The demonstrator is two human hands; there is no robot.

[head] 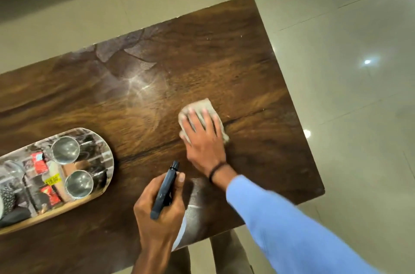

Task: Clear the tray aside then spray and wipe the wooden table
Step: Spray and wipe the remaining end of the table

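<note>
steel cups (65, 150) x2, upright, near each other | red packets (38, 161) beside them | yellow price sticker (52, 180) | glossy tiled floor (336, 71), light glare

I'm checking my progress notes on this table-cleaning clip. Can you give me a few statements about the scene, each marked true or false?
1. The right hand presses a cloth flat on the wooden table. True.
2. The left hand holds nothing. False: it grips a dark spray bottle.
3. The oval tray sits towards the table's left end, apart from the cloth. True.
4. The tray carries two ceramic plates. False: it carries two steel cups and some red packets.
5. The right arm wears a blue sleeve. True.
</note>
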